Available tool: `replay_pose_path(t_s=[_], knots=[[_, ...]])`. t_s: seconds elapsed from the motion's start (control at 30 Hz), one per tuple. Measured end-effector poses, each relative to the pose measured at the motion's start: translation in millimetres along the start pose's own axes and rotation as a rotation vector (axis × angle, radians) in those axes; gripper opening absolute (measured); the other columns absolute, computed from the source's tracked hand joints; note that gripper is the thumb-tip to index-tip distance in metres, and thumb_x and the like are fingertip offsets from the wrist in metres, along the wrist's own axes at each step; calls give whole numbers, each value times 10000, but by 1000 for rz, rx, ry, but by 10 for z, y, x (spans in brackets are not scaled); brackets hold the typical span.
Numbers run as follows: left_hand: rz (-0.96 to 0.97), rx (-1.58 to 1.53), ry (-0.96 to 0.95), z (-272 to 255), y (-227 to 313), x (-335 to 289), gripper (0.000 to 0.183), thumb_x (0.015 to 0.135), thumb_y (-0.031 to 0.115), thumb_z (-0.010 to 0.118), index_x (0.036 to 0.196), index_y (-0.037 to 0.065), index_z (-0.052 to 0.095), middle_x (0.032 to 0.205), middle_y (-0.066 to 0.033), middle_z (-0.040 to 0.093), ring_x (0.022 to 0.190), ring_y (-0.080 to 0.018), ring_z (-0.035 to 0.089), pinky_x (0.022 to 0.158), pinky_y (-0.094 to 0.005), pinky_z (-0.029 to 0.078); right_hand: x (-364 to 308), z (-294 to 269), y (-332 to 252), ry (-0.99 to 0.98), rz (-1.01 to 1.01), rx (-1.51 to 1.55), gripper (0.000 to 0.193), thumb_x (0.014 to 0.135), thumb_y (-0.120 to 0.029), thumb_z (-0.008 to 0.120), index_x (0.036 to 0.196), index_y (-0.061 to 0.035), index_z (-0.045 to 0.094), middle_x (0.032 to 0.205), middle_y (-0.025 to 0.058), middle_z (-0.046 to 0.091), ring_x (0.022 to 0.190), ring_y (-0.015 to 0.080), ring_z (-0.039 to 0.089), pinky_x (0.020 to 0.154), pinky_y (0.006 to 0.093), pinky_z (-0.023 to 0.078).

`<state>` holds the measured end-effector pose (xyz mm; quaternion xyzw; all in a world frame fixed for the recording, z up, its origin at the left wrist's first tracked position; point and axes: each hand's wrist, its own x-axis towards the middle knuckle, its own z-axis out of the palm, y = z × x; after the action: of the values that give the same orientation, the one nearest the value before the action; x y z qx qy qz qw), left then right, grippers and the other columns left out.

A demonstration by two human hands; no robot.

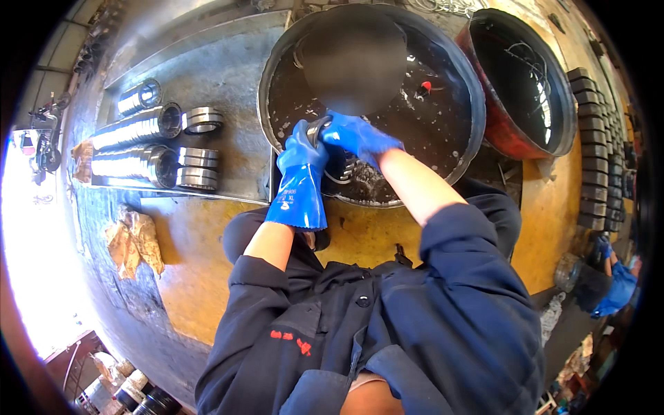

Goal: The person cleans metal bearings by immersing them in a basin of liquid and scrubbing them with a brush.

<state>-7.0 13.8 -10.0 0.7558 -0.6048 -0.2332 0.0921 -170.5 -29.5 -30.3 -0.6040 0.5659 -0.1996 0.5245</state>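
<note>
Both my hands wear long blue rubber gloves and meet over the near left rim of a wide round tub (477, 104) of dark liquid. My left hand (302, 149) is closed around a shiny metal ring (315, 130). From the other side, my right hand (353, 136) grips the same ring; the gloves cover much of it. Just below my right hand, more metal rings (344, 171) show partly at the tub's near edge. A small red-tipped object (425, 87) sits in the liquid. The tub's far part is blurred.
Left of the tub, a metal tray (242, 62) holds rows of polished steel rings (135, 166). A red drum (494, 131) with dark liquid stands at right, beside stacked dark blocks (593, 152). Crumpled brown paper (135, 242) lies at left. Another person (615, 287) is far right.
</note>
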Motion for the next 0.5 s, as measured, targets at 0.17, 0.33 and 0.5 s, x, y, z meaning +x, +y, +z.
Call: replay_pose_path(t_s=[0.17, 0.33, 0.5], knots=[[-29, 13, 25, -43, -215, -60, 695, 915, 358, 683, 1553, 133, 524, 1435, -249, 655, 1310, -438, 642, 1126, -495, 509, -143, 221, -12, 80, -199, 6, 361, 930, -290, 704, 1097, 25, 759, 1223, 272, 722, 1182, 396, 715, 1018, 467, 554], [37, 87, 11, 67, -156, 8, 756, 947, 421, 654, 1626, 179, 424, 1477, -191, 625, 1279, -364, 674, 1080, -492, 537, -230, 592, 643, 359, -472, -563, 330, 961, -244, 707, 1189, -5, 713, 1170, 223, 730, 1153, 409, 702, 1028, 503, 543], [9, 64, -38, 50, -114, 47, 776, 935, 431, 669, 1627, 184, 421, 1482, -187, 621, 1311, -372, 653, 1088, -484, 530, -161, 216, 194, 83, -263, 41, 304, 959, -270, 689, 1052, 14, 748, 1065, 199, 764, 956, 310, 732, 867, 464, 560]])
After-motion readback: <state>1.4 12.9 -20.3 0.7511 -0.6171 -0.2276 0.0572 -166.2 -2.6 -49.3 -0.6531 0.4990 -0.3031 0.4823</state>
